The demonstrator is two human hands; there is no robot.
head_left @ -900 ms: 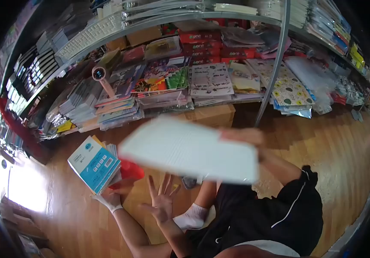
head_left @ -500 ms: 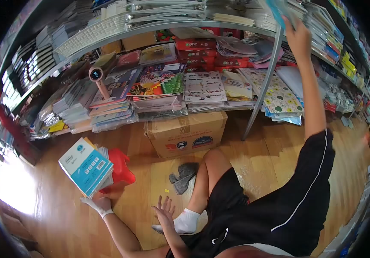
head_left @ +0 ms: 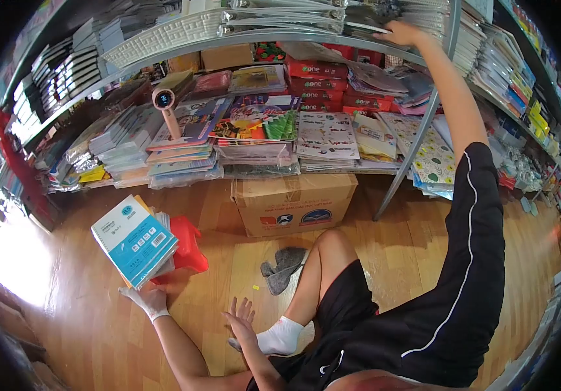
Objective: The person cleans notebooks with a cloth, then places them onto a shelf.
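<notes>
My right hand (head_left: 403, 34) reaches up to the metal shelf's front edge, its fingers bent around the end of a thin white strip (head_left: 366, 27); what it grips there I cannot tell. A dark, spiky-looking thing (head_left: 388, 8) lies just behind those fingers. Low in front of my body, my left hand (head_left: 240, 319) is held with its fingers spread and nothing in them. Further left, a blue-and-white notebook (head_left: 134, 238) tops a small pile on a red plastic stool (head_left: 191, 244), close to my white-socked foot (head_left: 145, 301).
A cardboard box (head_left: 293, 203) stands under the lower shelf. Grey cloth (head_left: 285, 268) lies on the wooden floor beside my leg. Books in stacks (head_left: 254, 127) and a handheld fan (head_left: 167, 112) line the lower shelf. A slanted metal post (head_left: 417, 146) rises near my right arm.
My right hand has come down and left to the shelf edge; the blue item it held is no longer visible. My left hand stays spread. The view has shifted slightly.
</notes>
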